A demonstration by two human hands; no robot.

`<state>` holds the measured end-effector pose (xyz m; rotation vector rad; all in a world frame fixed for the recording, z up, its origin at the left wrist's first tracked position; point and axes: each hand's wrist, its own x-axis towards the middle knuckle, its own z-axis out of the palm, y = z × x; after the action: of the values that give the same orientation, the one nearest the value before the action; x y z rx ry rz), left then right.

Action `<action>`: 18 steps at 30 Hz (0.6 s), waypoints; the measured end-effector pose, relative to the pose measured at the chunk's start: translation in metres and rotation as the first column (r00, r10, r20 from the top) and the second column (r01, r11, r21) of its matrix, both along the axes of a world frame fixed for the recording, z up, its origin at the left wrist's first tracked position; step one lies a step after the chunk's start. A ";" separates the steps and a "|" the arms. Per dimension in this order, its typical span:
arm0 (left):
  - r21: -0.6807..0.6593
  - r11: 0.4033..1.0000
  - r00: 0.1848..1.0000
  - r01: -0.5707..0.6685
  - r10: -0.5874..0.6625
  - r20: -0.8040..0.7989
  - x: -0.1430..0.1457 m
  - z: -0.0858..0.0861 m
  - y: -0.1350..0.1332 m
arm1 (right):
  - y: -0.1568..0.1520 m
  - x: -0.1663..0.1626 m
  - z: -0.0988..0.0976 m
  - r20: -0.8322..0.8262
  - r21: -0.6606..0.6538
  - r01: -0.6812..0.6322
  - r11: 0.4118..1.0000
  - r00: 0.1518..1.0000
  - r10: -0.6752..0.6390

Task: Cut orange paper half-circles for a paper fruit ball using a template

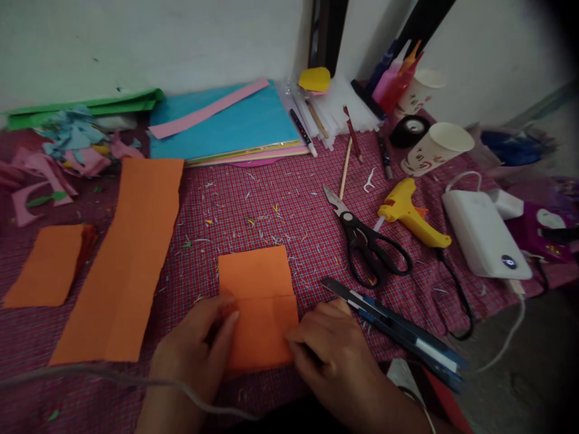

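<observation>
A folded piece of orange paper (260,316) lies on the checked cloth before me, a crease running across it. My left hand (194,343) grips its left edge between thumb and fingers. At the right edge, the curled fingers of my right hand (330,346) pinch the paper. Just right of that hand lies a blue utility knife (398,328) with its blade out. To the left are a long orange strip (131,259) with a wavy edge and a stack of orange pieces (45,265).
Black-handled scissors (362,241), a yellow glue gun (411,211) and a white power bank (486,235) lie to the right. Paper cups (436,147) stand behind them. Blue sheets (221,123) and paper scraps (72,144) lie along the wall. A cable (136,378) crosses my left wrist.
</observation>
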<state>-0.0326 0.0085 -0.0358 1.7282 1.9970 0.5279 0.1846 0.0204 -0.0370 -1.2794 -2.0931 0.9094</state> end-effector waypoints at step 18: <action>0.067 0.633 0.524 0.771 -0.572 -0.631 0.005 0.012 0.012 | -0.001 -0.003 0.000 0.140 0.174 0.004 0.985 0.990 -0.028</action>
<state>-0.0278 0.0205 -0.0239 2.9655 1.3154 0.0631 0.1811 0.0195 -0.0370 -1.2999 -2.2130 0.6289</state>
